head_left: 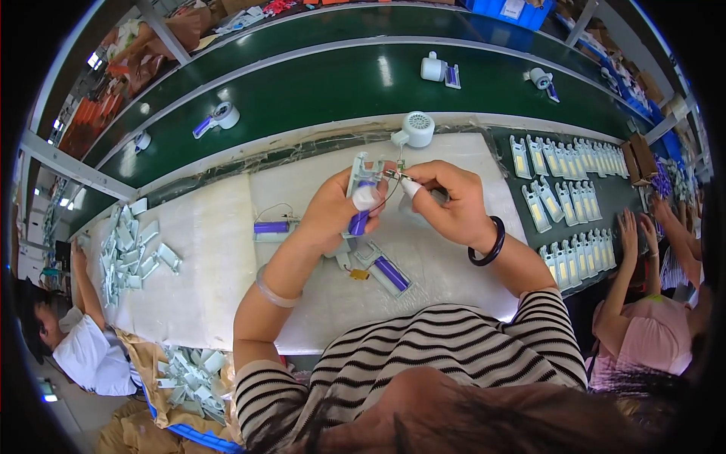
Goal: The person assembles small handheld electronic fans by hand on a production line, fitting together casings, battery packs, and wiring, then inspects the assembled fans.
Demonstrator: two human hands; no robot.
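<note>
My left hand [333, 209] is closed round a pale green handle shell [356, 172] with a purple battery [360, 221] in it. A white finger cot [367, 198] covers its thumb. My right hand [459, 203], also with a white cot [411, 187], pinches at a small circuit board [399, 171] with thin wires, close to the shell's upper end. Just beyond lies a round pale fan head [417, 129], its stem toward my hands. Below my hands on the mat rest another handle shell with a purple battery [392, 274] and a small yellow piece [358, 274]. A further battery [271, 227] lies beside my left forearm.
Loose pale shells [136, 246] are heaped on the mat's left. A lined blue crate [193, 382] holds more. Rows of shells with yellowish panels [571, 200] stand at right, near co-workers' hands [629, 233]. Fan units [434, 69] lie on the green conveyor belt [318, 94] ahead.
</note>
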